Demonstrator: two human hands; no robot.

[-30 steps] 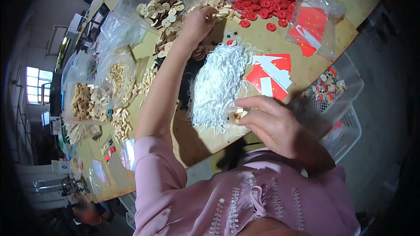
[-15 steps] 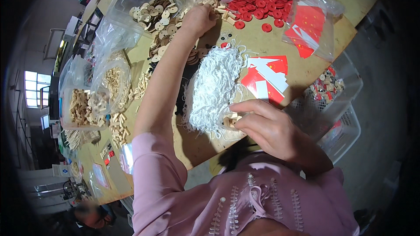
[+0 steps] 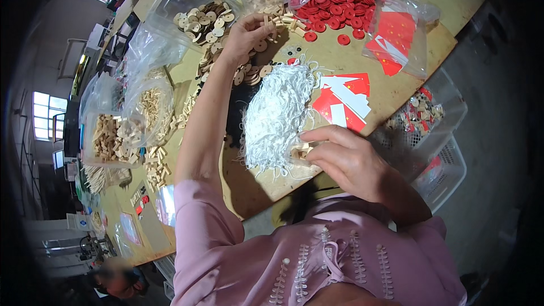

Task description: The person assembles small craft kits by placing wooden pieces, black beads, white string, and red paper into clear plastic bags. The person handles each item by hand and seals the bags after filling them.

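Observation:
My left hand is stretched to the far side of the worktable, its fingers closed on a small pale wooden block beside a pile of similar wooden blocks. Round wooden discs with holes lie under and beside that wrist. Near the table's front edge, my right hand pinches the edge of a small clear plastic bag with several wooden pieces in it. Against the bag lies a big bundle of white string. To its right are red and white flag-printed cards.
A clear tub of wooden discs and a heap of red discs stand at the back. Bagged cards lie at the right. Tubs of wooden pieces are at left. White plastic baskets stand beyond the right edge.
My left hand has drawn back slightly from the wooden blocks, toward the left and nearer, with one block now showing at its fingertips. My right hand keeps its hold on the bag.

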